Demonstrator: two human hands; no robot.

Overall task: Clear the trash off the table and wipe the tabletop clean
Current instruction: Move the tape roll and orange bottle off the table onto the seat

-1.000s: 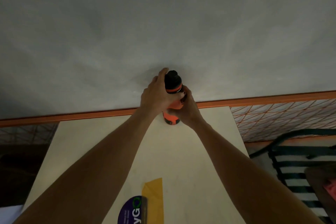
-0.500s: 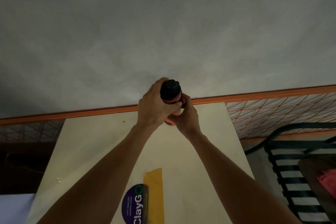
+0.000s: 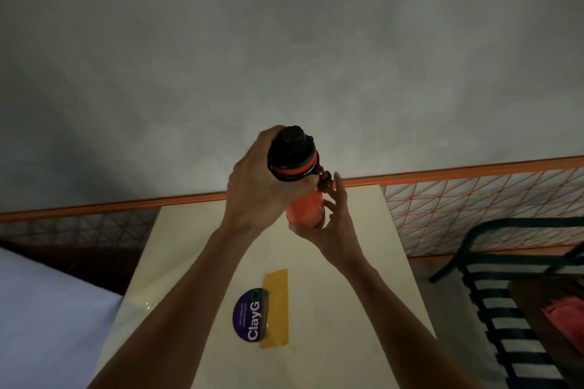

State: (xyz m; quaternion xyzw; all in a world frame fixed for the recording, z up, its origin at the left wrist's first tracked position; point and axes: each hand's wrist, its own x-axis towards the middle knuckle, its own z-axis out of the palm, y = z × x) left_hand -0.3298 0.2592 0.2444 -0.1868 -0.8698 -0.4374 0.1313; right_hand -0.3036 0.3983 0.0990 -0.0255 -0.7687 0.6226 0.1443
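Note:
An orange bottle (image 3: 305, 208) with a black cap (image 3: 292, 148) is lifted above the far end of the cream table (image 3: 363, 262). My left hand (image 3: 252, 186) wraps around its upper part just under the cap. My right hand (image 3: 331, 224) cups its lower body from the right, fingers spread along its side. The bottle tilts with its cap toward me. On the tabletop lie a yellow paper strip (image 3: 275, 306) and a round purple ClayGo sticker (image 3: 249, 314) beside it.
A grey wall (image 3: 284, 41) with an orange rail (image 3: 458, 170) runs behind the table. Dark slatted chairs (image 3: 512, 309) stand at the right, with something pink (image 3: 565, 319) on a dark surface. A pale surface (image 3: 47, 319) sits at the left.
Both hands have raised the bottle off the table's far end and brought it nearer to me. The view has shifted, showing more of the table.

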